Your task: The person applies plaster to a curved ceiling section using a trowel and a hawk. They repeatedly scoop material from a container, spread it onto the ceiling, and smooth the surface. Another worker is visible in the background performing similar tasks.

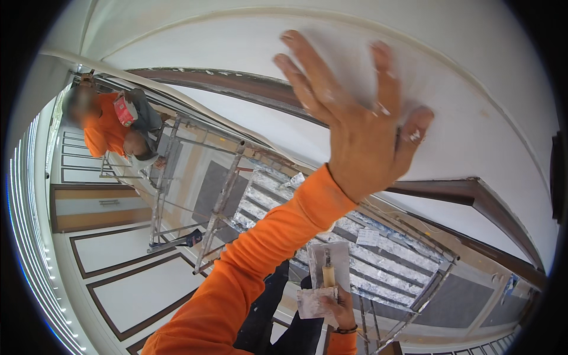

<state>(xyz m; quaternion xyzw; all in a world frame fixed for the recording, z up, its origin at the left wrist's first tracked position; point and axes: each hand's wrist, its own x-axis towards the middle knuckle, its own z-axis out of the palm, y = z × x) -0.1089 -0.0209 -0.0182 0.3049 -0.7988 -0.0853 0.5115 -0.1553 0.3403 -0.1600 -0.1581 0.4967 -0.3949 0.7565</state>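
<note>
My left hand (367,124) reaches up with its fingers spread, palm turned to the white wall panel (213,44), seemingly touching it. White smears mark its fingertips and knuckles. Lower down, my right hand (342,309) is closed round tools held near my legs. One is a plastering trowel (329,273) with a flat grey blade and a pale yellowish handle. Overlapping its lower end is a small whitish flat blade (312,303), coated in plaster; its exact kind is hard to make out. Dark brown trim (236,84) runs across the wall behind my left hand.
Below me lies a scaffold platform (387,269) of slats splattered white, with metal scaffold poles (223,192) at its end. Another person in an orange top (106,121) crouches at the far left, beside a red-and-white package (125,110). A pale hose-like strip (195,106) runs along the wall.
</note>
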